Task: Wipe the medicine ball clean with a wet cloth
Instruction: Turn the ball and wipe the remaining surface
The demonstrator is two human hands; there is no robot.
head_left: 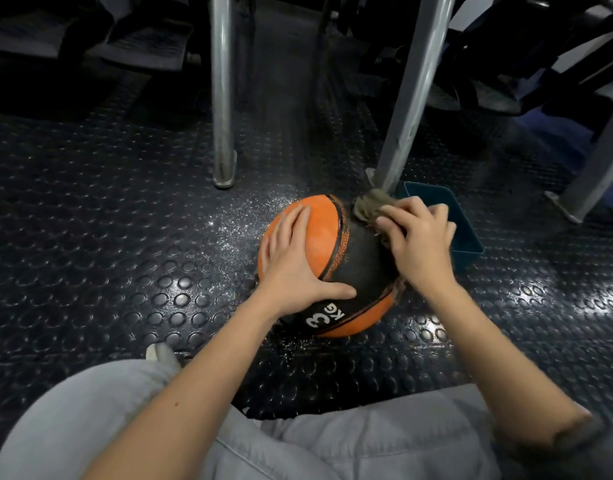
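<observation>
**Two hands on a medicine ball, cloth under the right**

The left hand [293,261] lies flat on the medicine ball [362,261], fingers straight and spread over an orange panel, thumb stretched across the black band. The right hand [419,244] curls its fingers round a bunched, greyish cloth [369,206] and presses it against the ball's far right side. The ball sits between the two hands, resting on the floor [107,220], "3 KG" printed on its near face. Just beyond the right hand stands a blue tub [467,242]. The floor is dark rubber with raised round studs, glinting wet ahead of the left hand. Past both hands rise two metal legs [222,98]; dark equipment fills the background. Grey trousers [367,445] lie nearest the camera.
</observation>
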